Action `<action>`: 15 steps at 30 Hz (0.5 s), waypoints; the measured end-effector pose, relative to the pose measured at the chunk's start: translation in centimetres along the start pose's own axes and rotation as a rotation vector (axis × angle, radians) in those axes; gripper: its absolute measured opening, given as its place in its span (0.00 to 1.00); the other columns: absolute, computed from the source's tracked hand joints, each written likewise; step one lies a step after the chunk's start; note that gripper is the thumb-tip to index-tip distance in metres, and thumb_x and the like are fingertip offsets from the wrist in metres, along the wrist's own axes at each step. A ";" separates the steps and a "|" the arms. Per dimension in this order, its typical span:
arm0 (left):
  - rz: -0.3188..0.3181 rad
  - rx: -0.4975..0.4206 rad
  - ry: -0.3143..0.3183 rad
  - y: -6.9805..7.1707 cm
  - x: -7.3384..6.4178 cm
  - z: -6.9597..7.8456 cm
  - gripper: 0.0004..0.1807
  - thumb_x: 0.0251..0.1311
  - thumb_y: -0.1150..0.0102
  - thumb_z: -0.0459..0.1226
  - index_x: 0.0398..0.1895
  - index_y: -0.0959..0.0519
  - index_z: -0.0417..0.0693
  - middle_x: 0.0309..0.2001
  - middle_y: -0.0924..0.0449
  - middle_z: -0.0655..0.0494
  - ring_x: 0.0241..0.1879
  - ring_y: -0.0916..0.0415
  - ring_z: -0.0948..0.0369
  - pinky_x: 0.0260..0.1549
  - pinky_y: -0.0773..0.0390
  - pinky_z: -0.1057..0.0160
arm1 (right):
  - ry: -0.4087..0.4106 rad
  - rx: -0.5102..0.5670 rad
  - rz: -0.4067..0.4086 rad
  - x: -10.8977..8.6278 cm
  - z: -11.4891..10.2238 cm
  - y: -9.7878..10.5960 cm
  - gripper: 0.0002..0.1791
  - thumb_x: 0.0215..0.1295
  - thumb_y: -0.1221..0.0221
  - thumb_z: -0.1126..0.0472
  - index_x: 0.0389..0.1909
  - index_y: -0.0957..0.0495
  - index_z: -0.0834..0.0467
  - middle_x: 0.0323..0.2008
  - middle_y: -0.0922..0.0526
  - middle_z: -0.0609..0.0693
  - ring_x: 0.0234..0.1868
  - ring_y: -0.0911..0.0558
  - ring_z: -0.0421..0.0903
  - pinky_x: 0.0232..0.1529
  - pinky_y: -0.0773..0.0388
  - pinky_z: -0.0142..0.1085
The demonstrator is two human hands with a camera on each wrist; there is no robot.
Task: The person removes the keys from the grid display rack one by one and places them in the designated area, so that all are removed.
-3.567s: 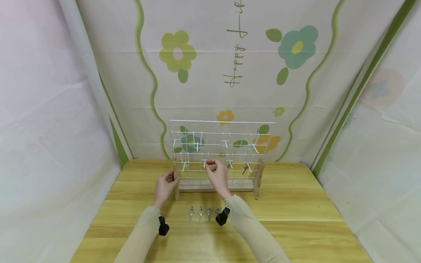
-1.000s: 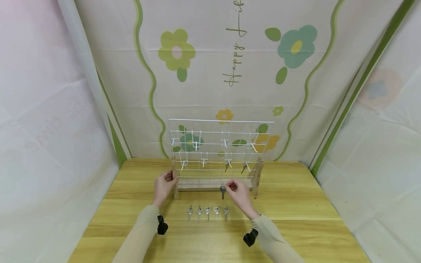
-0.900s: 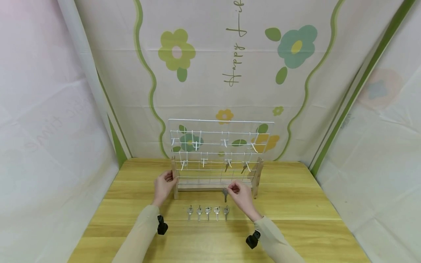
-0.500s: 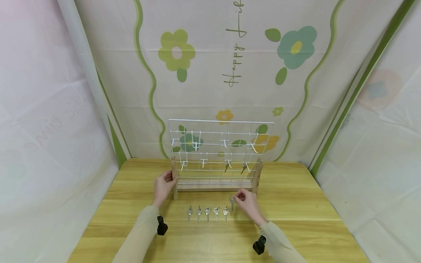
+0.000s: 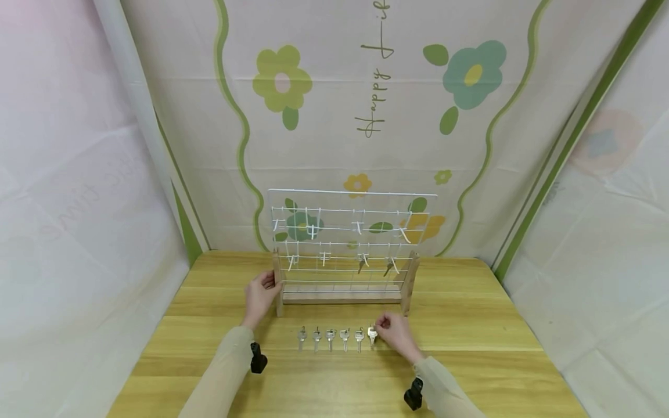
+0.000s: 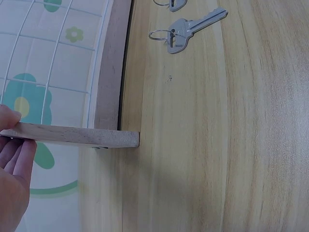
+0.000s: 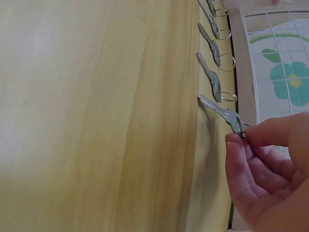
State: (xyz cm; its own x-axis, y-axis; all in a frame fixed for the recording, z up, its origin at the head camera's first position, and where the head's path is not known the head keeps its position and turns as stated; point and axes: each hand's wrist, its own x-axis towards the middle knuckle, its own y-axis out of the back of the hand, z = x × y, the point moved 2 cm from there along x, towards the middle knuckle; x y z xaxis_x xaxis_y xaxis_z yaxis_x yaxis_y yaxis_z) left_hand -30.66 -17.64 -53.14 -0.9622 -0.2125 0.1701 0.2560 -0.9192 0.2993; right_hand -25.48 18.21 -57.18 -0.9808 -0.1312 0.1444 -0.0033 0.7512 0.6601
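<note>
My right hand [image 5: 396, 332] pinches a silver key [image 7: 227, 115] by its ring end, between thumb and index finger. That key is at the right end of a row of keys [image 5: 331, 337] on the table, its tip down at the wood in the right wrist view. My left hand [image 5: 259, 299] grips the left wooden post [image 6: 72, 135] of a white wire rack, thumb on one side and fingers on the other. The rack's wooden base bar [image 5: 342, 301] runs behind the row. Two darker keys hang on the lower hooks, one key [image 5: 362, 265] nearer the middle, another key [image 5: 388, 267] further right.
White hooks in two rows stick out from the wire grid [image 5: 352, 193]; the upper ones, such as the right upper hook [image 5: 405, 234], carry nothing. The wooden table [image 5: 470, 371] extends on both sides. Flower-printed cloth [image 5: 334, 151] hangs behind the rack and along the sides.
From the lower hooks my right hand has come down and rightward, with a key hanging from its fingers, to the right end of the row on the table. My left hand has stayed on the post.
</note>
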 end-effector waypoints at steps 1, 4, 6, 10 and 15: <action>0.000 -0.002 0.001 0.0 0.0 0.0 0.21 0.58 0.34 0.28 0.55 0.23 0.30 0.54 0.20 0.30 0.55 0.19 0.41 0.53 0.15 0.53 | -0.011 -0.001 -0.008 0.0 0.1 0.0 0.06 0.57 0.36 0.70 0.24 0.20 0.58 0.24 0.18 0.48 0.24 0.27 0.34 0.25 0.28 0.24; 0.000 -0.001 -0.002 0.0 0.0 0.0 0.21 0.58 0.34 0.28 0.56 0.23 0.30 0.54 0.20 0.31 0.55 0.19 0.41 0.53 0.15 0.52 | -0.025 -0.003 -0.027 0.0 0.3 -0.1 0.06 0.57 0.36 0.71 0.25 0.20 0.59 0.25 0.17 0.49 0.25 0.26 0.35 0.25 0.28 0.23; 0.003 0.001 -0.002 0.0 -0.1 -0.1 0.21 0.58 0.34 0.29 0.55 0.23 0.30 0.54 0.19 0.31 0.54 0.19 0.41 0.53 0.15 0.52 | -0.024 -0.007 -0.033 0.0 0.4 -0.1 0.05 0.56 0.36 0.71 0.25 0.20 0.60 0.25 0.17 0.50 0.25 0.26 0.36 0.25 0.27 0.23; 0.004 0.008 -0.004 0.0 -0.1 -0.1 0.21 0.59 0.34 0.29 0.55 0.23 0.30 0.54 0.19 0.31 0.54 0.19 0.41 0.53 0.15 0.52 | -0.001 -0.030 -0.039 -0.1 0.4 -0.2 0.06 0.56 0.35 0.72 0.25 0.20 0.60 0.25 0.17 0.50 0.25 0.25 0.36 0.25 0.26 0.24; 0.007 0.006 -0.007 0.0 -0.2 0.0 0.21 0.59 0.35 0.29 0.55 0.23 0.30 0.54 0.19 0.32 0.54 0.19 0.41 0.53 0.15 0.51 | -0.002 -0.043 -0.052 -0.1 0.4 -0.3 0.05 0.58 0.36 0.70 0.27 0.20 0.59 0.26 0.16 0.49 0.27 0.23 0.37 0.25 0.25 0.24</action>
State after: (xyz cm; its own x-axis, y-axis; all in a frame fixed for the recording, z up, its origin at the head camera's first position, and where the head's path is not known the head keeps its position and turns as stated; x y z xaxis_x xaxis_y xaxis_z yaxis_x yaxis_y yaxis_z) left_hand -30.49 -17.58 -53.21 -0.9599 -0.2163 0.1784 0.2628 -0.9159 0.3036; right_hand -25.42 18.29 -57.70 -0.9799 -0.1680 0.1075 -0.0461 0.7150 0.6977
